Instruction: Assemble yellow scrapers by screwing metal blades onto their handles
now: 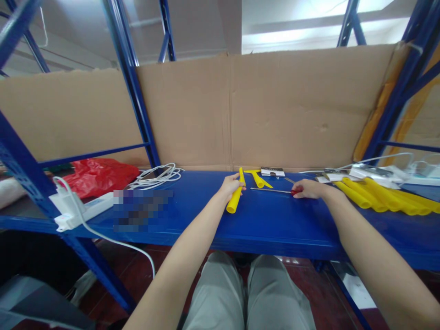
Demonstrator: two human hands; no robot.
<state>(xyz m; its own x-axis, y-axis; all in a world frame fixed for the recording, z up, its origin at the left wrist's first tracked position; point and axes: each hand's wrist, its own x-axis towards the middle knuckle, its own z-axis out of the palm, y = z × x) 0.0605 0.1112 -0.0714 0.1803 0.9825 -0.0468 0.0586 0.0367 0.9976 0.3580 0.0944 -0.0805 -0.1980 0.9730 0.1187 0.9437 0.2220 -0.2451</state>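
My left hand point(231, 187) is closed around a yellow tube point(234, 200) near the middle of the blue shelf point(192, 215). The tube's wide, open end points toward me. On the right, my right hand point(307, 189) grips the red handle of a screwdriver point(271, 189). Its long thin metal shaft points left, toward the tube, with a gap between them. Behind the shaft lies a cut yellow tube piece point(259, 179) with flat strips spreading from it. A small black-and-white box point(272, 172) sits at the back.
Several yellow tubes point(381, 197) lie side by side at the right, with white packages point(373, 173) behind. Left are a red plastic bag point(103, 176), coiled white cable point(161, 175) and a power strip point(98, 206). A cardboard panel point(292, 110) and blue posts point(132, 87) bound the shelf.
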